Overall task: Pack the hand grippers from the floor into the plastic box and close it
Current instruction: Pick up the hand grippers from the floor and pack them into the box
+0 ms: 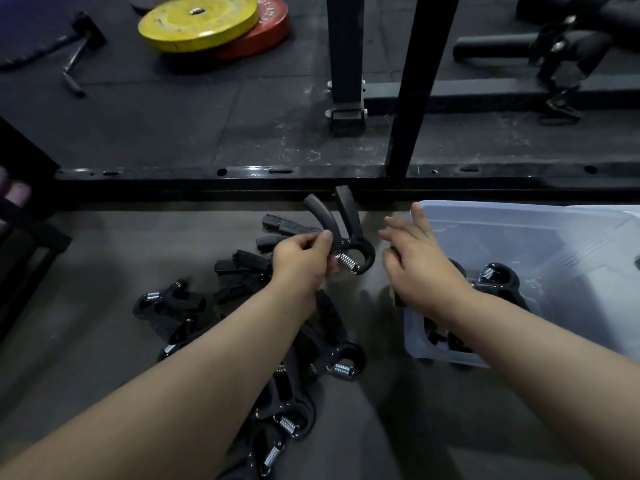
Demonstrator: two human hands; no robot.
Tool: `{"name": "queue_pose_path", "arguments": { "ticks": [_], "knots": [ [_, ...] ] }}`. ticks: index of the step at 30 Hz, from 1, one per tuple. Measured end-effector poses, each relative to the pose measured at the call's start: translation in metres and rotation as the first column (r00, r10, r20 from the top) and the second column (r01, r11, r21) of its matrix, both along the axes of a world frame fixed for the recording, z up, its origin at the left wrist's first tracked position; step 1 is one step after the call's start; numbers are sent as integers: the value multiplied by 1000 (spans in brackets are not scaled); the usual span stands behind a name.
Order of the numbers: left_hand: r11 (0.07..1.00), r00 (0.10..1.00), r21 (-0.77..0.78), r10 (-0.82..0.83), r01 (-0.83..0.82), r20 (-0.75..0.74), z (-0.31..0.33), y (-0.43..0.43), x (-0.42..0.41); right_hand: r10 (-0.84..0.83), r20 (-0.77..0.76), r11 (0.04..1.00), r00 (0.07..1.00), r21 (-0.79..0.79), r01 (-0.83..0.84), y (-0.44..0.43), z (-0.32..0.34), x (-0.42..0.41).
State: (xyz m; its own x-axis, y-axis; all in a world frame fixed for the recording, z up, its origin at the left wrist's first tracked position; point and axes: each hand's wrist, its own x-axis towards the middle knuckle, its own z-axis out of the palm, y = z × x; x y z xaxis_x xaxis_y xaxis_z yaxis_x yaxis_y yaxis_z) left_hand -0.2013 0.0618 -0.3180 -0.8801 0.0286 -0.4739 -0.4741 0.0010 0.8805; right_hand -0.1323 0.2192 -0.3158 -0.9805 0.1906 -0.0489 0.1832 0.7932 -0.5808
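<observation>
One black steel-sprung hand gripper (360, 251) was pinched in the left hand (304, 261) above the floor pile (242, 275), too tangled to count, right hand (415, 261) spread, empty, at one translucent plastic box (554, 237) that held at least two more grippers (498, 278)

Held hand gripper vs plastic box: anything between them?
Head view: only the open right hand, between the hand gripper that the left hand pinches and the plastic box; floor beneath.

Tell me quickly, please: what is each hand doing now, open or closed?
Left hand: closed, pinching a hand gripper near its spring.
Right hand: open, holding nothing visible, at the plastic box.
</observation>
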Motion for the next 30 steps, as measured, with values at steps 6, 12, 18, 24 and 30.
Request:
{"name": "queue_pose_path", "arguments": {
  "ticks": [6, 12, 18, 24, 30],
  "knots": [
    [996, 985, 95, 19, -3, -174, 35, 5, 14, -58, 47, 890, 997, -450, 73, 10, 19, 0],
    [990, 921, 68, -90, 125, -380, 54, 22, 29, -101, 80, 684, 992, -718, 128, 27, 51, 16],
    [911, 647, -258, -410, 321, -643, 66, 32, 41, 35, 199, 128, 979, -973, 193, 60, 65, 28],
    [841, 415, -389, -528, 375, -741, 54, 48, 47, 241, 371, 262, 897, -914, 308, 97, 92, 61],
    [618, 301, -691, -786, 375, -540, 33, 73, 59, -13, 502, 668, 865, -639, 381, 113, 77, 72]
  ]
}}
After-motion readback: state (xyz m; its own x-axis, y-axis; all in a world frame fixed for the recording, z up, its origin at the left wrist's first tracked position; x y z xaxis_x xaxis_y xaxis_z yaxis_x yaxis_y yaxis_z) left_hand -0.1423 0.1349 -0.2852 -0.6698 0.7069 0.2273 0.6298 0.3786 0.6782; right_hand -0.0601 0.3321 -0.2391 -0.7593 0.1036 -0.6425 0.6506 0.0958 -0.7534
